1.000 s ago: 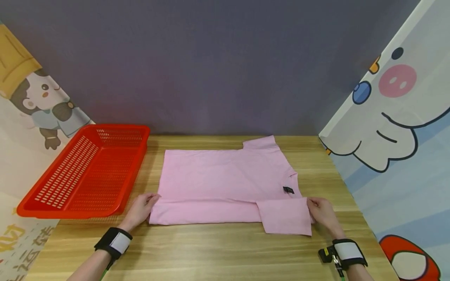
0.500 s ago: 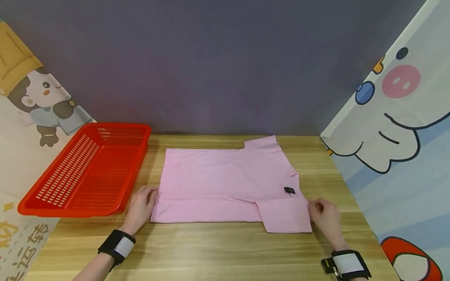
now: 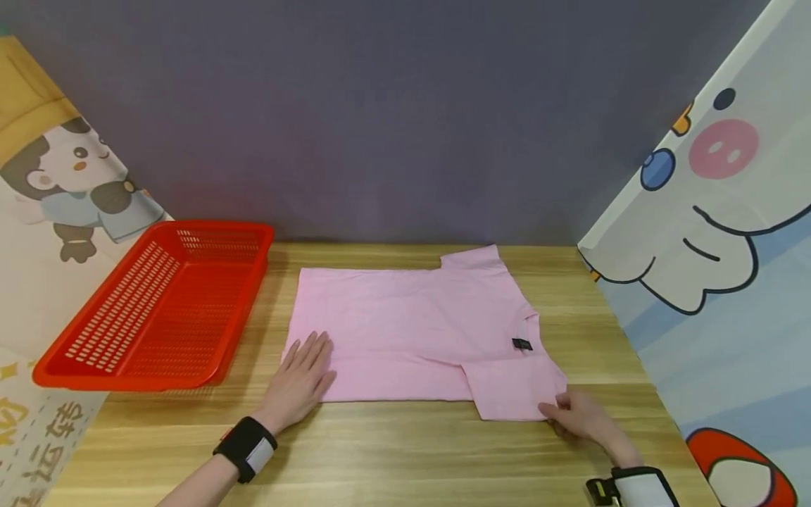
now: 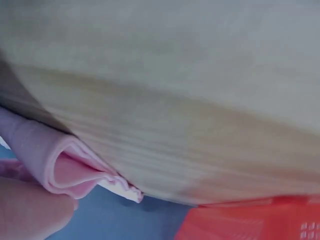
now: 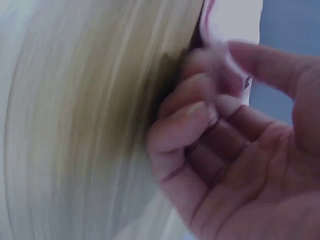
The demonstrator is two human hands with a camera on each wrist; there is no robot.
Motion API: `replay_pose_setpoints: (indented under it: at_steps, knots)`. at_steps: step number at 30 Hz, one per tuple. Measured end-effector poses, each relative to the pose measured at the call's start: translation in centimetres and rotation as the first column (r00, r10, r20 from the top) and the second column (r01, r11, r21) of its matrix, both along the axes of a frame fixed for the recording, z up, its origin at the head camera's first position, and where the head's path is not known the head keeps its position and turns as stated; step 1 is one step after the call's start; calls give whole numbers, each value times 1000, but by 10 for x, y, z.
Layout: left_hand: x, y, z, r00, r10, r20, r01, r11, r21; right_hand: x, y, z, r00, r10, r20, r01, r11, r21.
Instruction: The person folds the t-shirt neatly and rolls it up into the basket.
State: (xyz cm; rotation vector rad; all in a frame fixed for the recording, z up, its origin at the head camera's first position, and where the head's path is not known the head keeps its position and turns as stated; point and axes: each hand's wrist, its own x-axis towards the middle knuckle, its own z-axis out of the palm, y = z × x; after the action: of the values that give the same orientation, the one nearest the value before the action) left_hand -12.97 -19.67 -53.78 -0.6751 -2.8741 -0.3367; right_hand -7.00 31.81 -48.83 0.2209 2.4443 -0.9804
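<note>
A pink short-sleeved shirt point(image 3: 393, 317) lies on the wooden table, its near side folded over and one sleeve turned toward the front. A dark label point(image 3: 522, 343) shows at the collar on the right. My left hand point(image 3: 299, 384) rests with straight fingers on the shirt's near left corner; layered pink edges appear beside it in the left wrist view. At the near right corner, my right hand point(image 3: 579, 419) pinches the edge of the folded sleeve point(image 3: 513, 391) between thumb and fingers. The other fingers curl inward in the right wrist view.
A red plastic basket point(image 3: 234, 310) with slotted walls stands left of the shirt. A dark grey panel point(image 3: 405, 127) rises behind the table point(image 3: 405, 458), and printed cartoon sheets point(image 3: 716, 211) flank both sides.
My left hand has moved right, from the shirt's left edge onto its near left corner, fingers now straight. My right hand has slid nearer along the right edge to the sleeve's corner.
</note>
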Motion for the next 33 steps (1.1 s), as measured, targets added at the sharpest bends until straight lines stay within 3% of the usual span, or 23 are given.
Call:
replay_pose_setpoints:
  at_steps: [2, 3, 5, 6, 7, 9, 12, 13, 14, 15, 16, 18, 20, 21, 24, 28, 30, 31, 33]
  knots:
    - [-2, 1, -2, 1000, 15, 19, -15, 1000, -23, -6, -1, -1, 1000, 12, 10, -10, 988, -157]
    - [-2, 2, -3, 999, 26, 35, -25, 999, -32, -9, -1, 0, 1000, 12, 17, -7, 968, -251]
    - [-4, 2, -3, 996, 46, 75, -43, 998, -42, -15, -2, 0, 1000, 5, 24, 7, 891, -453]
    - [-4, 2, -3, 994, 56, 94, -52, 997, -49, -19, -2, 0, 1000, 6, 26, 10, 833, -553]
    - [-4, 1, -3, 992, 64, 111, -58, 997, -51, -23, -3, 0, 1000, 3, 30, 18, 759, -651]
    - [-5, 1, -3, 988, 72, 139, -64, 996, -58, -32, -5, -2, 999, 4, 47, 37, 574, -818]
    - [-6, 1, -3, 984, 73, 162, -63, 996, -67, -46, -10, -6, 993, 30, 117, 106, 236, -966]
    - [-7, 1, -3, 984, 71, 166, -60, 996, -68, -51, -12, -7, 989, 36, 146, 140, 132, -981]
    - [-7, 1, -3, 984, 68, 166, -57, 996, -68, -57, -15, -9, 983, 35, 178, 176, 46, -983]
    - [-7, 2, -3, 984, 66, 168, -55, 996, -68, -63, -18, -10, 978, 27, 209, 210, -36, -977]
    - [-7, 2, -4, 983, 64, 170, -54, 996, -65, -69, -21, -12, 971, 12, 237, 237, -99, -966]
    - [-7, 2, -5, 984, 60, 171, -51, 997, -57, -80, -27, -15, 957, -51, 286, 274, -172, -946]
    - [-7, 2, -6, 984, 56, 169, -50, 998, -41, -90, -34, -17, 939, -115, 323, 298, -188, -936]
    - [-7, 2, -6, 984, 56, 169, -50, 998, -35, -95, -37, -18, 934, -144, 328, 303, -170, -938]
    - [-6, 2, -8, 986, 49, 159, -46, 999, -18, -104, -45, -21, 922, -212, 325, 322, -50, -946]
    - [-6, 2, -8, 986, 47, 158, -44, 999, -22, -104, -48, -21, 929, -272, 250, 294, 133, -947]
    - [-7, 2, -7, 984, 50, 169, -46, 999, -30, -99, -47, -20, 929, -330, 167, 255, 244, -935]
    - [-7, 2, -6, 983, 53, 178, -47, 998, -35, -96, -47, -19, 927, -365, 88, 218, 334, -917]
    - [-7, 2, -4, 978, 58, 198, -50, 998, -44, -86, -45, -18, 901, -407, -153, 116, 563, -818]
